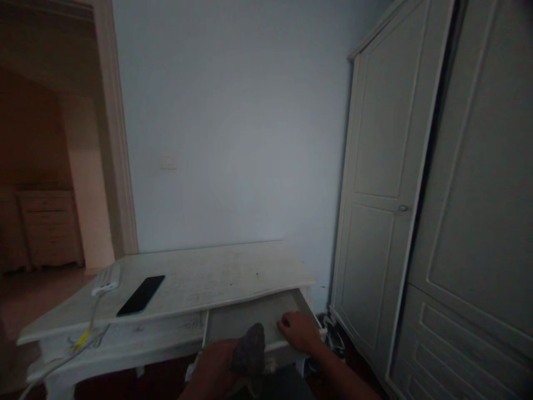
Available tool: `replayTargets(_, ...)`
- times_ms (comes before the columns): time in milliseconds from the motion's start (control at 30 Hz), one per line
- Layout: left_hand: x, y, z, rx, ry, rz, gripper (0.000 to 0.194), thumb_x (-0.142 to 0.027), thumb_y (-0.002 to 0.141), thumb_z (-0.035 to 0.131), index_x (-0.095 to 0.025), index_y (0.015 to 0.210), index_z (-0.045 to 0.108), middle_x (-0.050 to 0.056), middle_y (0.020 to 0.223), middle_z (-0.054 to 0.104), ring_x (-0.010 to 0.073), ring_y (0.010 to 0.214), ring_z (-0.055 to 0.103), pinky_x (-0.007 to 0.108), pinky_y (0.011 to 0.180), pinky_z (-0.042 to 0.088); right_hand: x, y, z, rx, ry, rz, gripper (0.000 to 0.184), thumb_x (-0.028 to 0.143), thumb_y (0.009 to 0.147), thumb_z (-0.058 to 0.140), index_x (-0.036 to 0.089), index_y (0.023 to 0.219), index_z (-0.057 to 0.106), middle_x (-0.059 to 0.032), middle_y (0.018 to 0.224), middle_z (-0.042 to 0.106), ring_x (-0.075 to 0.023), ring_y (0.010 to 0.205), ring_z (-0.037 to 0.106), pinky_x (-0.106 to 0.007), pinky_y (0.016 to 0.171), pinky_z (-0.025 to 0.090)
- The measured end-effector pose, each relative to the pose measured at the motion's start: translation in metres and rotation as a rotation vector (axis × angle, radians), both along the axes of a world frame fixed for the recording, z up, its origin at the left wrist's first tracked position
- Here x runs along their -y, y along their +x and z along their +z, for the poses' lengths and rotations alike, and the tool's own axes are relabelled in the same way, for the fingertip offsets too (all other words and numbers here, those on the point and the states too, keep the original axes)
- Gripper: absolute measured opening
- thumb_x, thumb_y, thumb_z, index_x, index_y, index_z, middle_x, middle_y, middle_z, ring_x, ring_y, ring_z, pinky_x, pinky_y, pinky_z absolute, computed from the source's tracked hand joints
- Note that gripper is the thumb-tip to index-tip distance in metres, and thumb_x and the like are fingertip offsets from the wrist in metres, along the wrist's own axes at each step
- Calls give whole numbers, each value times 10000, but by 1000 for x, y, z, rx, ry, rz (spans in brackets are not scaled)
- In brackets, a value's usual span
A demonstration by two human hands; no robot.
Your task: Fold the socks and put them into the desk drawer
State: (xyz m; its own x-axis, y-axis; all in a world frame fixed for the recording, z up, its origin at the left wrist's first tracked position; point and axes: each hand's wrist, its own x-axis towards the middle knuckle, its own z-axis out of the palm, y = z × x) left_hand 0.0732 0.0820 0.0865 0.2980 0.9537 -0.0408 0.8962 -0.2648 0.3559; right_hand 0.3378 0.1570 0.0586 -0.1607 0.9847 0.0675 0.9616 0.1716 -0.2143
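Note:
My left hand (214,364), low in the middle of the head view, is closed on a bunched dark grey cloth (250,355). The cloth sticks up past the thumb side, just in front of a pulled-out white drawer (237,321). My right hand (300,331) reaches over the drawer's front right part with its fingers curled in. Whether anything is inside those fingers, I cannot make out. The drawer belongs to a worn white desk (233,272), and its grey bottom shows behind both hands.
A black phone (141,295) lies on the desk's left part, near a white power strip (106,279) with a cable hanging over the front edge. A white wardrobe (375,222) stands at the right, with cluttered items (333,336) on the floor beside it. A doorway opens at left.

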Motion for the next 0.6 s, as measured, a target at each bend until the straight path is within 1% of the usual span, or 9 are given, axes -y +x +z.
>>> replayTargets(67,1,-8,6,129,24,-25,294,-404,908,575,-377,1066,821,-44,1117,846,268,1092,774,273,854,532,-1,0,0,-1,1,2,402,465,1026,488,234,1003,816,-124,1076,816,-283,1036,755,-331,834,476)
replayTargets(133,0,-19,16,188,71,-13,347,-334,897,553,-384,1123,811,-58,1155,837,254,1110,764,266,888,534,-1,0,0,-1,-5,5,403,472,1024,492,236,996,818,-121,1067,817,-282,1032,755,-328,829,474)
replayTargets(233,0,-30,28,107,157,66,503,-258,825,600,-423,1275,753,-75,1319,781,252,1230,711,281,1013,496,-1,1,1,-5,-14,8,396,471,1019,500,235,998,817,-119,1060,816,-281,1020,757,-327,819,471)
replayTargets(300,2,-29,30,23,165,72,580,-267,785,662,-439,1337,713,-60,1377,752,265,1268,685,302,1050,474,-1,2,2,-7,-14,8,388,469,1017,505,237,1002,816,-119,1068,815,-281,1028,756,-327,822,470)
replayTargets(400,1,-15,21,-88,80,10,540,-370,783,719,-402,1322,717,13,1313,781,305,1226,700,363,1042,481,0,2,3,-7,-11,6,386,469,1015,508,234,1006,814,-127,1077,814,-292,1044,753,-336,830,473)
replayTargets(467,-1,-3,11,-182,7,3,624,-414,738,766,-344,1354,699,74,1309,778,349,1239,695,416,1061,480,1,1,3,-5,-9,6,384,464,1013,510,230,1006,814,-129,1074,815,-299,1046,754,-343,829,477)
replayTargets(533,-3,6,5,-237,-18,19,681,-432,699,790,-290,1359,692,118,1303,778,383,1225,704,449,1044,501,1,1,4,-2,-8,8,385,460,1012,509,226,1006,815,-132,1067,816,-304,1043,755,-348,829,481)
replayTargets(567,-4,8,3,-237,-12,25,647,-445,703,784,-278,1323,709,124,1273,790,391,1194,721,452,1007,523,1,0,4,-1,-7,10,388,459,1013,506,225,1011,816,-133,1070,816,-304,1047,755,-349,833,481)
replayTargets(600,-3,10,3,-225,-1,30,555,-468,731,758,-279,1253,741,120,1219,809,393,1145,745,448,954,546,1,0,4,0,-8,10,392,460,1016,502,224,1015,815,-134,1073,816,-303,1048,755,-349,836,481)
